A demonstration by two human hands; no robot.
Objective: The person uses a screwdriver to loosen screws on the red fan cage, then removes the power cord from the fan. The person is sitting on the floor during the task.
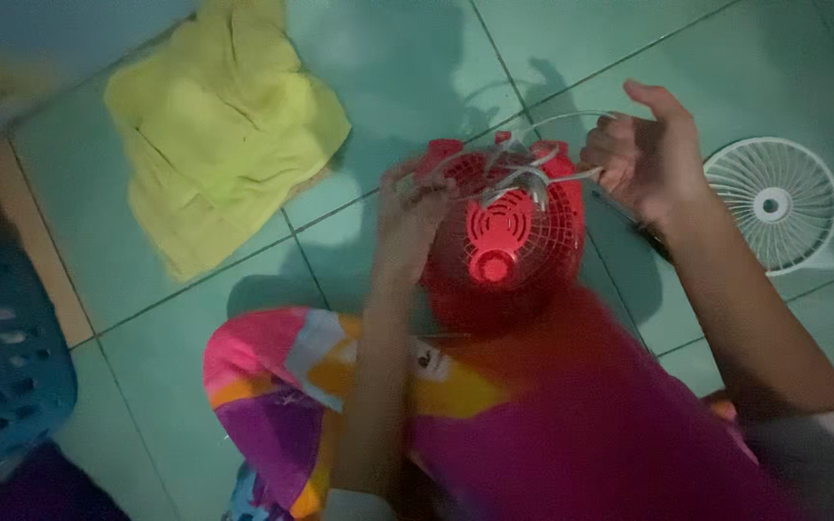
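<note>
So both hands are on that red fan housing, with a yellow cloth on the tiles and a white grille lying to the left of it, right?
Not quite. The head view shows the white grille lying to the right of the red fan housing, not the left. The rest holds: both hands, left and right, are at it, and the yellow cloth lies on the tiles.

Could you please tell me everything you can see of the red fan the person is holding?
The red fan looks like plastic, with a round grilled housing and a ribbed hub at its middle. It sits in front of the person's lap, above the green tiled floor. The left hand grips its left rim; the right hand holds thin white wires lying across its top. The picture is blurred, so finer details are unclear.
</note>
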